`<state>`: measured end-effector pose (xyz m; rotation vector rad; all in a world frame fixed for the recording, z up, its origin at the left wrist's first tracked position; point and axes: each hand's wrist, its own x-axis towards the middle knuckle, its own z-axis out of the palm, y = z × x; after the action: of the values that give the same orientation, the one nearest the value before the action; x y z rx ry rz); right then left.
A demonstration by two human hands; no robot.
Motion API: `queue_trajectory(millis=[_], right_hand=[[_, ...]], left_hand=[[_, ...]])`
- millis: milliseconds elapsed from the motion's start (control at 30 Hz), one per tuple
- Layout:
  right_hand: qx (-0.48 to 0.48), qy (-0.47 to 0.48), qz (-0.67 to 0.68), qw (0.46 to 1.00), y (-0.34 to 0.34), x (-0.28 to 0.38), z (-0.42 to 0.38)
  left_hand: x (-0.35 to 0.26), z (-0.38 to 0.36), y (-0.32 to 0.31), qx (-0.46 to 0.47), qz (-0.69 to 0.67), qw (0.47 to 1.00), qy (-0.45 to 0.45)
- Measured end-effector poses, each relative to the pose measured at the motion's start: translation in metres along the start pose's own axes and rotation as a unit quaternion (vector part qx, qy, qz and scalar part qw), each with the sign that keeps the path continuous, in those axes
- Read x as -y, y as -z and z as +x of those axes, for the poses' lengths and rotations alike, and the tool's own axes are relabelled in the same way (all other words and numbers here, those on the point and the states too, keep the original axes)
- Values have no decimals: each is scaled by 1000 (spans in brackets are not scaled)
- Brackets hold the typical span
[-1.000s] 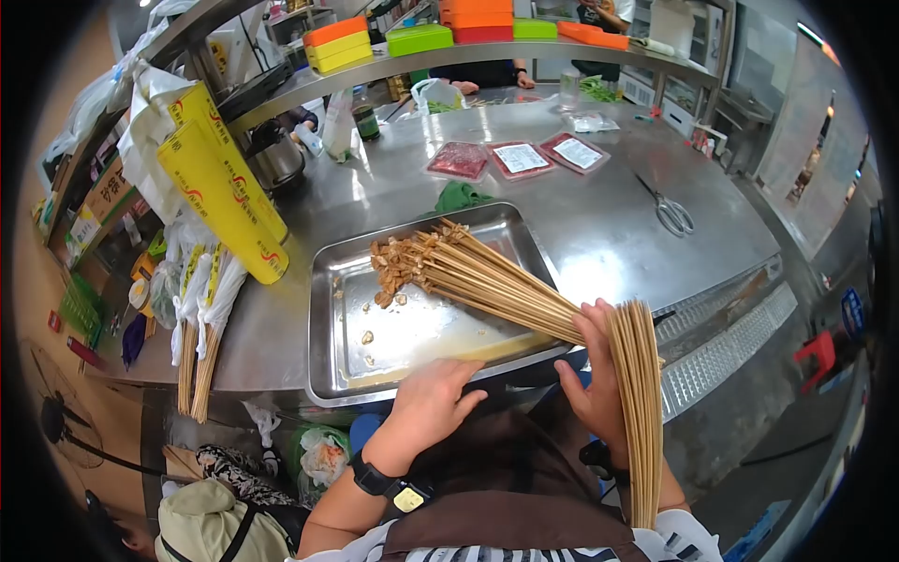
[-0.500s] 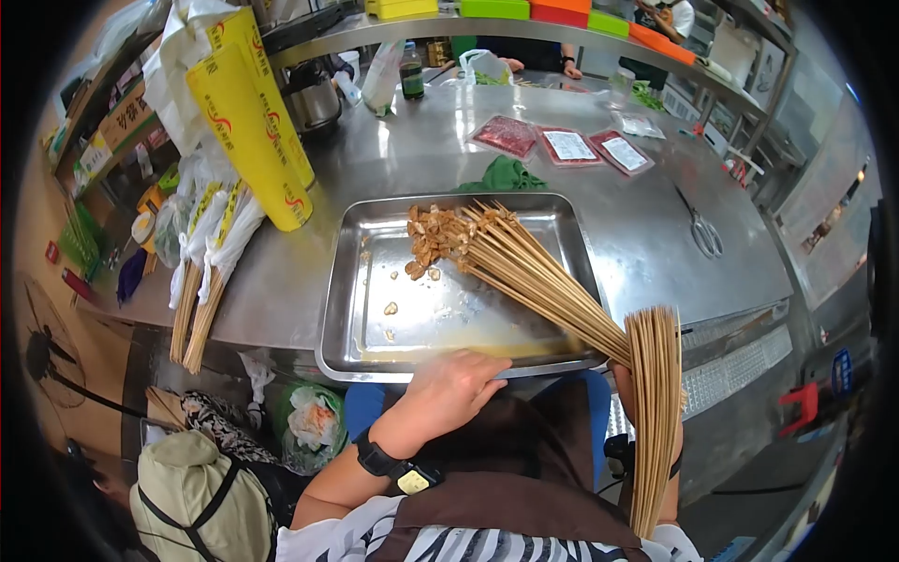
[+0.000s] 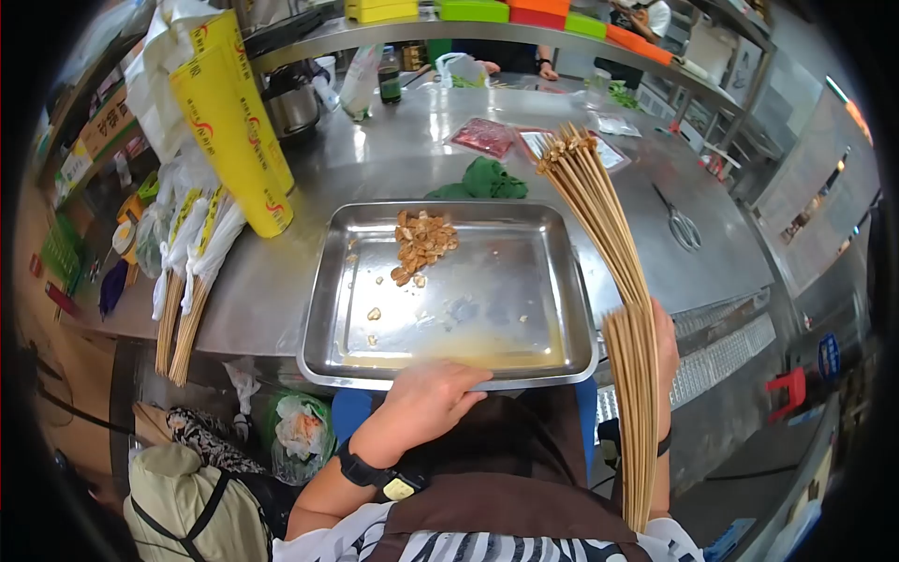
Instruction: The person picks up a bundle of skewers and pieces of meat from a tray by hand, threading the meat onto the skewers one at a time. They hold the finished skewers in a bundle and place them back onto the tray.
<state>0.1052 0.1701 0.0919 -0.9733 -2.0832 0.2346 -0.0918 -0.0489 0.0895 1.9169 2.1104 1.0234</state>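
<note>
swung up out of the tray [image 3: 487, 272] since the earlier frame, the skewers [image 3: 601, 215] are now stood steeply at its right in the head view. they are gripped by the right hand [image 3: 666, 342], largely hidden behind a second bundle [image 3: 633, 421], perhaps so that their tips [image 3: 568, 150] are kept well off the tray. by the left hand [image 3: 435, 393], half curled, the tray's near rim is met, likely for steadying; whether it is pinched cannot be told. loose pieces [image 3: 426, 245] are scattered in the tray's far left part. beyond it a cloth [image 3: 492, 178] is bunched; scissors [image 3: 685, 229] are laid to the tray's right, perhaps for ready reach.
</note>
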Motion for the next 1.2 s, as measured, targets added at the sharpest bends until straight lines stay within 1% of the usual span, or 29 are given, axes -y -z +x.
queue_trajectory(millis=[33, 67, 100, 167, 200, 267, 300, 367, 467, 500, 567, 600, 633, 700, 733, 767, 833, 867, 933, 967, 1000, 1033, 1067, 1100, 1133, 1167, 1200], right_hand=[[-10, -19, -29, 999, 0, -4, 2], [5, -61, -34, 998, 1, -2, 5], [-2, -67, -36, 997, 1, -11, 5], [-9, -56, -94, 994, -11, -38, 3], [-17, -35, -138, 990, -16, -47, 5], [-24, -43, -157, 986, -20, -53, 8], [-25, -45, -175, 983, -21, -56, 9], [-27, -58, -177, 982, -24, -62, 13], [18, -101, -193, 976, -28, -62, 20], [15, -105, -193, 975, -29, -62, 19], [-53, -6, -213, 976, -30, -56, 18], [-63, 14, -183, 981, -27, -50, 17], [-65, 11, -184, 981, -23, -43, 15], [-49, 93, -84, 991, -19, -33, 6], [-35, 113, -48, 992, -24, -35, -3], [-37, 109, -49, 992, -24, -33, -14], [18, 117, -3, 993, -25, -25, -34], [18, 116, -3, 993, -23, -19, -37], [10, 102, 72, 992, -11, 0, -40], [11, 102, 72, 992, -6, 13, -41], [30, 63, 174, 982, 0, 29, -42], [49, 24, 274, 960, 9, 40, -42], [91, 96, 238, 962, 19, 45, -35], [98, 100, 241, 960, 25, 50, -37], [228, 49, 295, 926, 29, 54, -40], [355, -3, 341, 870, 29, 57, -42], [363, 72, 299, 880, 22, 54, -47]], left_hand=[[-1, -1, 1, 3, 0, 1000, 9], [-3, -1, 2, 6, 1, 1000, 18], [-3, 0, 2, 10, 1, 1000, 9], [-5, 3, 3, 15, 3, 1000, 14], [-6, 3, 3, 19, 5, 1000, 7], [-9, 1, 4, 8, 5, 1000, 22], [-10, 1, 4, 12, 6, 1000, 16], [-11, 1, 4, 16, 12, 999, 28], [-13, 2, 3, 12, 13, 999, 28], [-13, 2, 2, 14, 14, 1000, 24], [-13, 3, 2, 8, 11, 999, 31], [-15, 4, 2, 10, 12, 999, 28], [-17, 4, 4, 15, 15, 999, 35], [-18, 5, 4, 22, 20, 999, 39], [-17, 4, 3, 13, 18, 999, 33], [-16, 4, 1, 4, 15, 999, 28], [-15, 4, -1, 1, 19, 1000, 17], [-15, 3, -1, -4, 22, 1000, 11], [-17, 5, -2, 1, 20, 1000, 4], [-20, 5, -3, 5, 18, 1000, -3], [-22, 5, -5, 5, 18, 1000, -1], [-25, 6, -8, 20, 12, 999, -24], [-28, 7, -12, 33, 6, 998, -44], [-32, 9, -15, 30, 6, 999, -36], [-37, 10, -19, 45, -11, 997, -62], [-42, 11, -23, 60, -28, 994, -85], [-44, 12, -27, 56, -29, 996, -69]])
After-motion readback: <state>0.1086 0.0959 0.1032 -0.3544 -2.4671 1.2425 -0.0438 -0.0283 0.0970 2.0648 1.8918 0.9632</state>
